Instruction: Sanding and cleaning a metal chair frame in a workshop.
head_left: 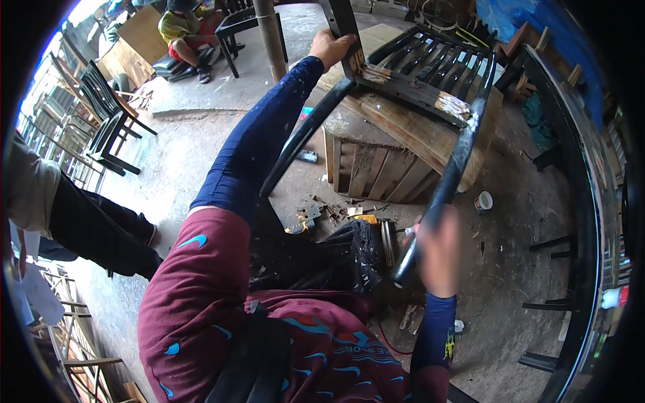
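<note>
A dark wooden chair (411, 91) lies tipped over on a wooden crate-like bench (383, 127). Its slatted part faces away from me, and two long black legs or posts reach back toward me. My left hand (331, 48) is closed around the dark upright piece at the chair's top left. Low on the right, my right hand (440, 248) is against the glossy black chair leg (451, 174), near its free end. That hand is smeared, so its fingers and anything in them cannot be made out. Bare, pale wood shows at worn spots on the chair's crosspiece.
Scraps and a yellow-and-black power tool (366, 219) lie on the floor before me. A white cup (483, 200) stands right of the bench. Dark chairs (107, 124) stand left, near a standing person's legs (101, 225). Another person (188, 33) sits at the back left.
</note>
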A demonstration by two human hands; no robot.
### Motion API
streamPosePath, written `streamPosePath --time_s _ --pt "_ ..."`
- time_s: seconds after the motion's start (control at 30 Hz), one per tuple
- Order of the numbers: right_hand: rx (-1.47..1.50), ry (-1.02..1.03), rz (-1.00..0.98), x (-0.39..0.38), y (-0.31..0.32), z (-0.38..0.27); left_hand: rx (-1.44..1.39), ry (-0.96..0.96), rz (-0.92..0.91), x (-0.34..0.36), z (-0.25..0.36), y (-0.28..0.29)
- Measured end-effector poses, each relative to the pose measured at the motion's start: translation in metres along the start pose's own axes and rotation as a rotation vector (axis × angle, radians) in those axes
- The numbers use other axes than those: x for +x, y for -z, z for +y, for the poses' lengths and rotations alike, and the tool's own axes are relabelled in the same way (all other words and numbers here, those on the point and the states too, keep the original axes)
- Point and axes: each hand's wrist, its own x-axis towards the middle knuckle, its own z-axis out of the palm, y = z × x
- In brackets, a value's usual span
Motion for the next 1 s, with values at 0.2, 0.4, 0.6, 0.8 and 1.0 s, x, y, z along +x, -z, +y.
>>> streamPosePath --time_s 0.2,0.4,0.6,0.8,1.0 --pt "-0.198 -0.033 0.202 -0.019 0.068 -0.02 -0.001 -0.034 -0.219 -0.05 0.043 -0.036" --pt "-0.326 -0.083 0.206 -0.013 0.078 -0.032 0.035 -0.153 -0.52 -0.04 0.045 -0.021" --pt "-0.357 -0.061 0.266 -0.011 0.072 -0.039 -0.016 -0.161 -0.572 -0.04 0.041 -0.026" --pt "-0.325 -0.095 0.182 -0.005 0.077 -0.044 0.055 -0.182 -0.508 -0.032 0.033 -0.023" --pt "-0.704 0.092 0.214 0.059 0.114 -0.052 0.05 -0.203 -0.483 -0.023 0.02 -0.033"
